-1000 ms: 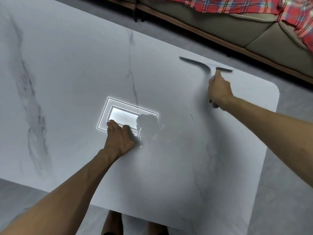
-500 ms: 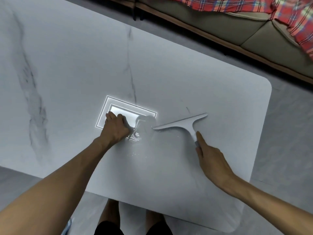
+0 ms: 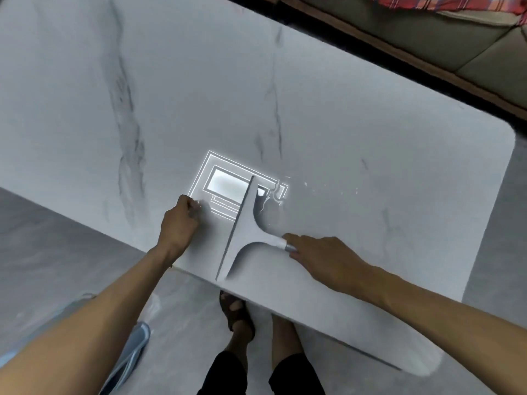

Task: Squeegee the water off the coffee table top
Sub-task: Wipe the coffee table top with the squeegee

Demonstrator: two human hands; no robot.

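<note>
Marbled white desk (image 3: 370, 132) fills the view, droplets (image 3: 328, 186) glinting mid-top. Right hand (image 3: 328, 260), its grip wrapped around the squeegee (image 3: 245, 232) handle, sweeps water toward the near edge; left hand (image 3: 178, 223) braces, loosely curled. Next: push water off.

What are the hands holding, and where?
The right hand holds the squeegee by its handle end. The left hand holds nothing, resting on the coffee table top.

Pale grey desk (image 3: 356, 115) with dark marble veins, white squeegee (image 3: 242, 235), red plaid blanket (image 3: 445, 2), olive sofa (image 3: 484, 52).
</note>
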